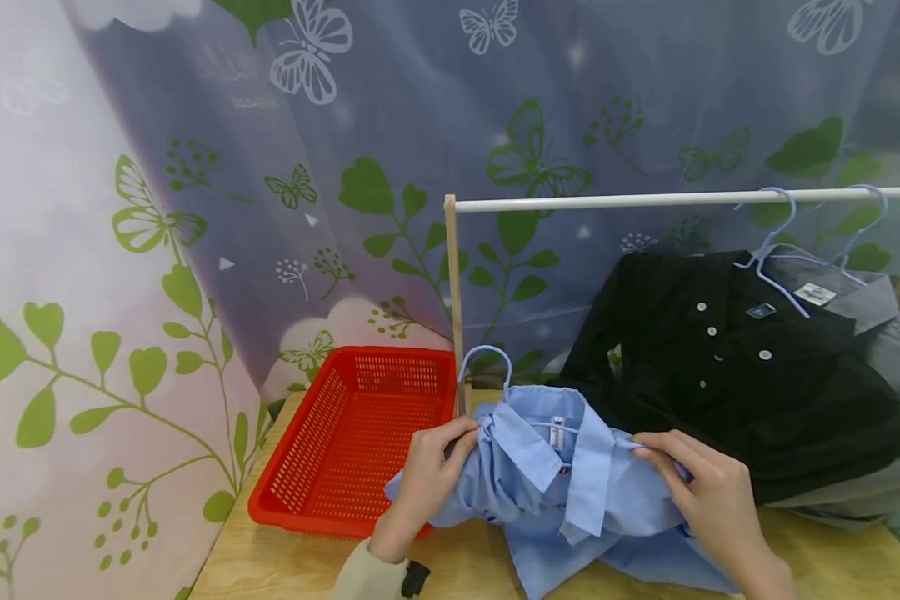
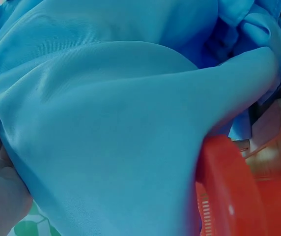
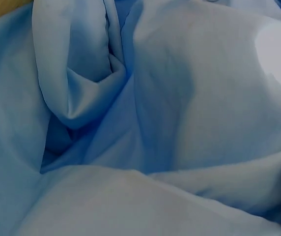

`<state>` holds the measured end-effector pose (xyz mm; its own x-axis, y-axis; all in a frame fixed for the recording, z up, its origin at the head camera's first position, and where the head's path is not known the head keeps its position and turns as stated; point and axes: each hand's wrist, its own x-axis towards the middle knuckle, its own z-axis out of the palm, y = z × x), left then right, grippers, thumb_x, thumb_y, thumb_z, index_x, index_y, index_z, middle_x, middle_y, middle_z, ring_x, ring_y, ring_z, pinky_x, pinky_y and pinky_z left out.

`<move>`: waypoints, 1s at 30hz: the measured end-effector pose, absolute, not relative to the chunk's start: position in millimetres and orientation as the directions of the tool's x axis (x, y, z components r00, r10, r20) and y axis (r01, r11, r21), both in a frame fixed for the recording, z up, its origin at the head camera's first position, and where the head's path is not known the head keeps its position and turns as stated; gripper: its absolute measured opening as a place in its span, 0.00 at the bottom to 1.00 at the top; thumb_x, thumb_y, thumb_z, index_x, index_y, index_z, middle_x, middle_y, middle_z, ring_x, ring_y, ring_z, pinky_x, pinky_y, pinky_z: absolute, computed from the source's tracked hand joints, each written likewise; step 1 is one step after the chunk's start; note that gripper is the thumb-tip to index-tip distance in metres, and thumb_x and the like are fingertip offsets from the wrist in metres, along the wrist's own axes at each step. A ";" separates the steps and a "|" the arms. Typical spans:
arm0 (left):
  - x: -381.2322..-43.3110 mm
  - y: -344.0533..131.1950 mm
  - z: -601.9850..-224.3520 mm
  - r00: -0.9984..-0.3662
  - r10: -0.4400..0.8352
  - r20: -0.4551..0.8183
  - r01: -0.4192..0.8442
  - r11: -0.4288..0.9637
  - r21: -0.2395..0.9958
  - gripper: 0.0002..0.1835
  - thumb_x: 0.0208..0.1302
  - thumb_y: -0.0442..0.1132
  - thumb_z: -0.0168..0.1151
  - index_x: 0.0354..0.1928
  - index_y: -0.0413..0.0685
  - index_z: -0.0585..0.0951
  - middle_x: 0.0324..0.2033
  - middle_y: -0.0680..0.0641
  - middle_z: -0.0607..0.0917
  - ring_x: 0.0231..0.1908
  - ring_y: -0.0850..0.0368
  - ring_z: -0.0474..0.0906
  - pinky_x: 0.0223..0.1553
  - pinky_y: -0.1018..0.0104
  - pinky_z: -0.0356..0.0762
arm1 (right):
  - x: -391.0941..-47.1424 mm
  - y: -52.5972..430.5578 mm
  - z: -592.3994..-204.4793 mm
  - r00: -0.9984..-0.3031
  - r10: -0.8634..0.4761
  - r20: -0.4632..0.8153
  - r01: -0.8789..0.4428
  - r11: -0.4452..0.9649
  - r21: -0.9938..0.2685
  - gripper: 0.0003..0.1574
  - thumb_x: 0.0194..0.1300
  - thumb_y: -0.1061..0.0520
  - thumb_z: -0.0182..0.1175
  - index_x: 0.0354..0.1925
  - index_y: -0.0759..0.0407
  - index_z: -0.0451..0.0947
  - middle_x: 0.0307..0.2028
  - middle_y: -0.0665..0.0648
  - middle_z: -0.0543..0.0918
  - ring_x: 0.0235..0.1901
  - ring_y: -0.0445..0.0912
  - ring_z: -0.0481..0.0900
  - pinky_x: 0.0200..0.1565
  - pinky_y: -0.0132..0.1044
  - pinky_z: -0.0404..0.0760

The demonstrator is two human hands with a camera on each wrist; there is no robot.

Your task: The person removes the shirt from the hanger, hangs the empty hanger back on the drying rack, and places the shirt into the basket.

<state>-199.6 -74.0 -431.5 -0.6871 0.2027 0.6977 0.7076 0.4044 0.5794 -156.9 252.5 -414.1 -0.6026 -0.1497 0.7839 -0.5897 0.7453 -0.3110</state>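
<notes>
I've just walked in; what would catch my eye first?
Probably the bright red plastic basket on the wooden table. Just right of it, a left hand and a right hand pinch a light-blue collared shirt near its shoulders. Farther right, a black buttoned top hangs from a white rail.

Most of the light blue hanger (image 1: 508,367) is buried in the blue shirt (image 1: 591,479), and its collar tag (image 1: 557,433) is way too tiny to read. Black jacket (image 1: 810,396) hides lots of the grey shirt (image 1: 873,302).

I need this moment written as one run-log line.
left grip: pinching blue shirt | right grip: pinching blue shirt, opposite side | hanger: partly inside blue shirt, off rail
</notes>
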 end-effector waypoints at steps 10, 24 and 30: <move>-203.0 -90.0 -426.9 -0.678 0.160 0.718 0.713 0.382 0.588 0.05 0.69 0.29 0.63 0.38 0.44 0.87 0.35 0.48 0.90 0.37 0.58 0.88 0.44 0.65 0.85 | -159.8 280.4 -407.6 -0.605 -0.044 0.795 -0.509 0.789 -0.344 0.23 0.48 0.75 0.74 0.41 0.55 0.90 0.34 0.53 0.90 0.43 0.11 0.70 0.46 0.10 0.69; -199.6 -75.4 -427.6 -0.657 0.176 0.733 0.717 0.444 0.537 0.03 0.67 0.31 0.66 0.38 0.42 0.87 0.35 0.47 0.90 0.37 0.57 0.88 0.43 0.65 0.85 | -154.7 231.4 -397.7 -0.657 -0.070 0.751 -0.463 0.823 -0.329 0.32 0.56 0.56 0.75 0.60 0.48 0.81 0.54 0.55 0.82 0.52 0.53 0.76 0.61 0.30 0.70; -197.5 -76.2 -426.7 -0.634 0.183 0.751 0.738 0.436 0.516 0.03 0.65 0.30 0.67 0.38 0.42 0.87 0.34 0.47 0.90 0.36 0.57 0.88 0.42 0.66 0.85 | -155.8 222.9 -397.6 -0.696 -0.099 0.711 -0.414 0.864 -0.285 0.36 0.55 0.63 0.66 0.64 0.52 0.76 0.53 0.61 0.81 0.47 0.59 0.78 0.45 0.58 0.77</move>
